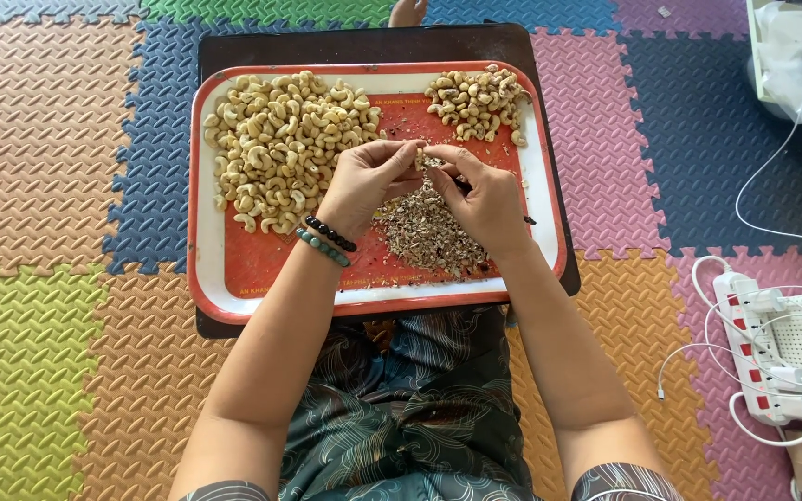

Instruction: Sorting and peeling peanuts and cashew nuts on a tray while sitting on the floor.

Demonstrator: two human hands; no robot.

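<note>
A red tray with a white rim (pixel 206 278) rests on a dark board over my lap. On its left lies a big heap of pale cashew nuts (pixel 276 139). A smaller heap of browner nuts (pixel 477 100) sits at the top right. Flaky skin scraps (pixel 424 232) are piled in the middle. My left hand (pixel 364 181) and my right hand (pixel 485 199) meet above the scraps, fingertips pinching one cashew nut (pixel 420 158) between them. Two bead bracelets (pixel 327 239) circle my left wrist.
Coloured foam puzzle mats (pixel 48 186) cover the floor. A white power strip with red switches (pixel 754 357) and white cables (pixel 772 167) lies at the right. A white container (pixel 782 65) stands at the top right. A toe (pixel 407 13) shows beyond the tray.
</note>
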